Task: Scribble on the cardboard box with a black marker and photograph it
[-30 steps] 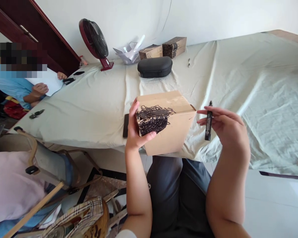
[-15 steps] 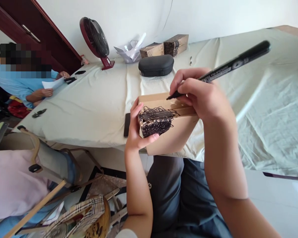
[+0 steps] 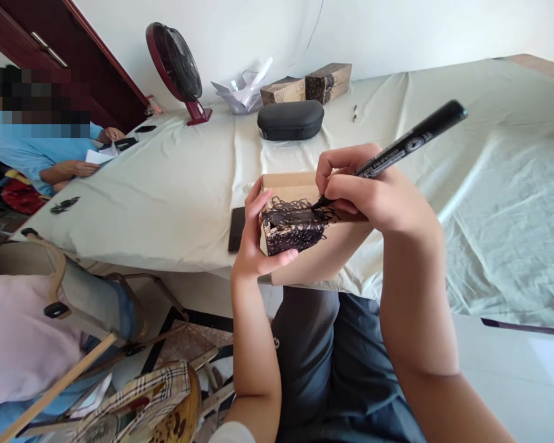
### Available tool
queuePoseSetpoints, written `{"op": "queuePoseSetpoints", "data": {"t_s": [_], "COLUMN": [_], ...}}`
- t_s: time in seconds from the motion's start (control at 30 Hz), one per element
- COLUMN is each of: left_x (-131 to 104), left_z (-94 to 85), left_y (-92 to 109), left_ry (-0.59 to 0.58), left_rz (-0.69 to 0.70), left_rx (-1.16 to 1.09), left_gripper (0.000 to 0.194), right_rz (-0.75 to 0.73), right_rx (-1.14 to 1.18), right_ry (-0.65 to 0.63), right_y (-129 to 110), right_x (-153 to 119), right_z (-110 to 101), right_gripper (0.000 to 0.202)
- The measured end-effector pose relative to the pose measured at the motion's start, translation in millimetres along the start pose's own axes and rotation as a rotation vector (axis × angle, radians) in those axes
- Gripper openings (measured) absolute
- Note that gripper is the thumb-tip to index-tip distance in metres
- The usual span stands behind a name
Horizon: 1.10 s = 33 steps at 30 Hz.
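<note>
A brown cardboard box is tilted at the table's front edge, one end covered in dense black scribble. My left hand grips that scribbled end, thumb on the near face and fingers round the far side. In my right hand is a black marker, pinched between thumb and fingers. Its dark tip meets the box's upper side, at the right part of the scribble. The heel of my right hand is close to the box; whether it rests there I cannot tell.
Behind the box lie a black zip case, scribbled cardboard boxes, a clear plastic tray and a dark red fan. A phone sits left of my left hand. Another person holds paper at the far left, near a chair.
The marker has come down and left, its tip going from above the box onto the scribble. More black loops show at the scribble's right end. My left hand keeps its grip.
</note>
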State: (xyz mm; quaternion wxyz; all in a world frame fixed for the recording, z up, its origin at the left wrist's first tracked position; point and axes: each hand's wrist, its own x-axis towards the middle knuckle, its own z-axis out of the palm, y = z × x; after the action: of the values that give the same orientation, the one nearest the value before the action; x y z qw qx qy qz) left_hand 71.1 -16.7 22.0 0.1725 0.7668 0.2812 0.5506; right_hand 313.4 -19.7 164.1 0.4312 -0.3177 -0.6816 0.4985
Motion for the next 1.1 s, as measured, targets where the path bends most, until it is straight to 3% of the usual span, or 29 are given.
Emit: {"op": "queuePoseSetpoints", "data": {"t_s": [0.13, 0.53, 0.63, 0.73, 0.83, 0.9, 0.97, 1.1], "left_x": [-0.8, -1.2, -1.4, -2.7, -5.6, -8.0, -10.0, -11.6], "left_z": [-1.3, -2.3, -2.5, -2.6, -4.5, -7.1, -9.9, -13.0], "left_y": [-1.6, -3.0, -3.0, -3.9, -7.8, -11.5, -15.1, -19.4], "left_ry": [0.000, -0.001, -0.004, 0.012, 0.071, 0.128, 0.184, 0.261], "left_rz": [0.004, 0.023, 0.014, 0.016, -0.006, -0.035, -0.059, -0.074], "left_rx": [-0.021, -0.011, 0.014, 0.013, -0.020, -0.026, -0.010, 0.035], "left_gripper": [0.122, 0.122, 0.121, 0.121, 0.122, 0.120, 0.118, 0.115], "right_rz": [-0.041, -0.012, -0.069, -0.215, -0.353, -0.276, -0.115, 0.153], "right_rx": [0.025, 0.012, 0.006, -0.005, -0.009, -0.086, -0.150, 0.299], "right_ry": [0.063, 0.048, 0.136, 0.327, 0.653, 0.759, 0.753, 0.608], "right_y": [2.9, 1.1, 2.0, 10.9, 38.1, 67.2, 100.8, 157.1], "right_x": [-1.8, -4.2, -4.7, -7.5, -19.6, -33.3, -47.8, -63.5], "right_z": [2.7, 4.7, 6.2, 3.0, -11.0, -25.6, -40.9, -61.3], "right_gripper": [0.037, 0.036, 0.028, 0.023, 0.022, 0.021, 0.017, 0.035]}}
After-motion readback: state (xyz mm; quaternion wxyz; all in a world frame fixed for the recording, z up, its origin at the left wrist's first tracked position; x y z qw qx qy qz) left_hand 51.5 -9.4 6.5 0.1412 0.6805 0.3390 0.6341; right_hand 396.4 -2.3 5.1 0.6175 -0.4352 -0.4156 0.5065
